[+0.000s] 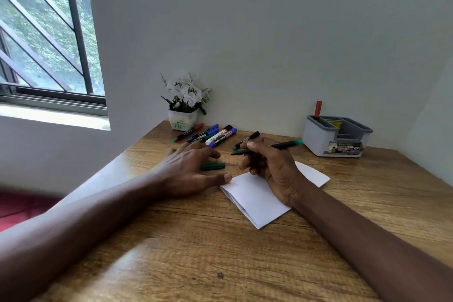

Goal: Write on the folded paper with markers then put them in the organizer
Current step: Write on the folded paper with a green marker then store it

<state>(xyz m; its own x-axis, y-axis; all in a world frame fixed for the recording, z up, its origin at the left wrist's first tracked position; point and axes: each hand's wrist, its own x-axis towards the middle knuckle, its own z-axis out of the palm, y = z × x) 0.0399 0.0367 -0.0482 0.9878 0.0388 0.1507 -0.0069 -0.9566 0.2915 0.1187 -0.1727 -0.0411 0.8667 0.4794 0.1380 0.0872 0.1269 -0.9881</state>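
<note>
A folded white paper [255, 200] lies on the wooden table [220, 252] in front of me. My right hand [272, 169] rests on the paper and grips an uncapped black marker with a green end [285, 145], tip pointing left. My left hand [193, 169] lies flat on the table left of the paper, fingers spread, thumb touching the paper's corner. The dark green cap [212, 166] lies just past its fingers. Several capped markers [210, 136] lie in a loose row at the back. A grey organizer [335, 138] stands at the back right with a red marker [318, 109] upright in it.
A white pot of white flowers [185, 105] stands in the back left corner against the wall. One more black marker with a green end [246, 140] lies behind my right hand. A barred window [46, 32] is at the left.
</note>
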